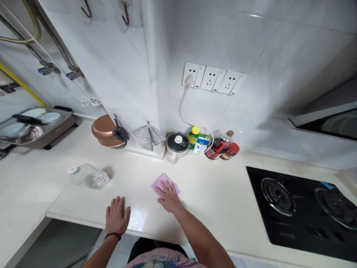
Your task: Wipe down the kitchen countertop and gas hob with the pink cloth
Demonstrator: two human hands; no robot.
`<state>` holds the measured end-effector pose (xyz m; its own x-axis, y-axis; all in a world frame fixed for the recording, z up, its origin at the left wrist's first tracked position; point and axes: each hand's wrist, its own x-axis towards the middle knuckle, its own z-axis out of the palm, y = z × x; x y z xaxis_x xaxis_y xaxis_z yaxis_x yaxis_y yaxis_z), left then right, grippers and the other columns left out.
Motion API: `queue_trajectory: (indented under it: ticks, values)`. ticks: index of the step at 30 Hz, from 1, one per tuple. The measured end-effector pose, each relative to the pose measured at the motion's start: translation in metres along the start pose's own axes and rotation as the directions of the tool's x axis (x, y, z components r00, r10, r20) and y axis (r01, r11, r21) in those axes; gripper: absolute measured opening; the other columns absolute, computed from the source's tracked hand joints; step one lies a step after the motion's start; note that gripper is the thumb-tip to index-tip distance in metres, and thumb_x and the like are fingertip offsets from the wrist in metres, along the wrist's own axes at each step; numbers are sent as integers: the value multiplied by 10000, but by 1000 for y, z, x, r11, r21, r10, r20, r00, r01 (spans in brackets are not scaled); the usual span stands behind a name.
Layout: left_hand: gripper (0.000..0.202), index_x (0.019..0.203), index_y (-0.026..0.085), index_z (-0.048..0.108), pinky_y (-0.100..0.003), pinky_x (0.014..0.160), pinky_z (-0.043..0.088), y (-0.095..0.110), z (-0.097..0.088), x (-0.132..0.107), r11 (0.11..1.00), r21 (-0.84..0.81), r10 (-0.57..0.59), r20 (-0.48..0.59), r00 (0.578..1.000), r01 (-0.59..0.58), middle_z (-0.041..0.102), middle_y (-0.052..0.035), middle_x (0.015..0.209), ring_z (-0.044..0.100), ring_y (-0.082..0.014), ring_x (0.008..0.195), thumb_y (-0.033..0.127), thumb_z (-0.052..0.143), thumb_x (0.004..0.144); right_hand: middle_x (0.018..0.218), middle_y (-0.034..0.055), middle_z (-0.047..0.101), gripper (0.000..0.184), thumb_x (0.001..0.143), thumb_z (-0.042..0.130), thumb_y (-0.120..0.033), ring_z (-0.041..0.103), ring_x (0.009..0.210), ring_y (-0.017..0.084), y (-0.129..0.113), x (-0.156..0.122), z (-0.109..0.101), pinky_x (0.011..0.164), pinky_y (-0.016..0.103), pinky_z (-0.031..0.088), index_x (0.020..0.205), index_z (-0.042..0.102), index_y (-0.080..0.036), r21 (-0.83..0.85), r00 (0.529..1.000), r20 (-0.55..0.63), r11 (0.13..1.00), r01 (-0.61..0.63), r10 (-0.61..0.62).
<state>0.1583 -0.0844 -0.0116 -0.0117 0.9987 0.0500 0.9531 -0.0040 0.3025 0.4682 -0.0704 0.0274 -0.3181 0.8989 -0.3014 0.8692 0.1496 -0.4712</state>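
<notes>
A folded pink cleaning cloth (158, 184) lies on the pale countertop (212, 208). My right hand (169, 197) rests flat on it with the fingers spread, covering its near right part. To the left, my left hand (117, 216) lies palm down near the counter's front edge, fingers stretched out and nothing in it. Beyond that hand, a clear plastic bottle (90, 176) with a white cap lies on its side.
A small lidded electric pot (177, 144), a yellow-capped bottle (193, 137), a white packet (201, 144) and red-lidded jar (231, 150) stand along the wall. At right is a black gas hob (302, 212); at left, a copper-coloured pan (104, 130) and electric griddle (50, 130).
</notes>
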Motion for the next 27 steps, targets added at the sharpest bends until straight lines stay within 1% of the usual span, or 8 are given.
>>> queue_trajectory:
  ticks: [2,4,7,10,14,18,23,27]
  values:
    - [577,1505,133,481,-526,1280,163,0,0,0,1000,6,-1,2,1000,1,460,-168,1604,237,-278,1576,375,357,996,1735,-88,0,608,1038,294,-595,-22,1612,228,10,1,-8,1299,496,-8,1622,193,-457,-16,1000,9,1000,-5,6]
    - [579,1499,118,486,-525,1282,161,0,1,0,1000,15,6,-5,1000,-6,462,-175,1601,239,-281,1576,374,345,999,1736,-94,44,588,1044,287,-572,18,1612,224,33,7,-24,1299,490,7,1616,212,-459,-54,997,-8,995,-79,79]
    - [583,1480,88,503,-520,1284,166,-2,4,-1,999,28,19,-26,999,-19,467,-194,1593,248,-288,1572,371,330,1001,1737,-66,99,587,1047,289,-533,75,1608,254,83,16,-51,1291,511,45,1620,211,-435,-131,965,-99,958,-253,242]
    - [568,1484,124,504,-518,1283,178,-7,9,-1,999,27,30,-43,999,-29,474,-171,1595,257,-274,1571,370,351,995,1736,-38,137,583,1051,267,-502,122,1601,277,135,20,-72,1280,529,103,1624,219,-410,-200,915,-210,901,-385,344]
    - [562,1478,147,510,-533,1274,199,-15,15,-2,997,6,71,-74,995,-70,490,-159,1585,288,-289,1560,392,385,988,1738,0,146,602,1050,212,-524,171,1590,302,187,23,-85,1264,542,169,1633,231,-375,-249,872,-319,854,-456,372]
    - [571,1494,151,494,-533,1275,201,-17,17,-3,997,-3,83,-95,992,-83,469,-163,1599,273,-294,1566,395,396,988,1739,7,151,616,1044,190,-527,180,1586,323,215,22,-84,1255,552,196,1633,251,-361,-251,855,-365,846,-471,368]
    - [570,1504,150,476,-527,1283,183,-14,12,-5,997,11,72,-75,995,-71,453,-162,1610,254,-281,1574,384,375,994,1741,24,151,654,1028,167,-560,174,1587,335,252,-12,-82,1244,574,218,1638,255,-339,-172,801,-400,822,-543,446]
    - [566,1487,141,491,-519,1286,176,-12,10,-3,998,23,53,-42,998,-52,456,-164,1609,253,-278,1575,388,362,995,1738,50,165,714,1004,142,-617,168,1583,367,293,-65,-78,1226,618,232,1635,281,-314,-52,704,-436,766,-641,561]
